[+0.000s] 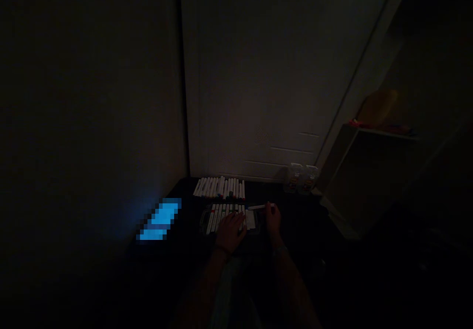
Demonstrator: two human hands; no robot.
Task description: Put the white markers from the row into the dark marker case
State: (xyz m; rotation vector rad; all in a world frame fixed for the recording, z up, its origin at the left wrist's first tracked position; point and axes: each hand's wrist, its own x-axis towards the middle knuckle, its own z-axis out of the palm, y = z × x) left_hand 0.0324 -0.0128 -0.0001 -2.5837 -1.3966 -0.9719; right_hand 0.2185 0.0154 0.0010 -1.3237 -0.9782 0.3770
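Note:
The room is very dark. My left hand lies flat with spread fingers on a row of white markers set in a clear case on a dark table. My right hand is closed in a pinch on one white marker, held level just right of that case. A second row of white markers lies further back near the wall.
A glowing blue screen lies at the table's left. Two small clear containers stand at the back right. A pale cabinet with a yellow object on top stands to the right. A door closes off the back.

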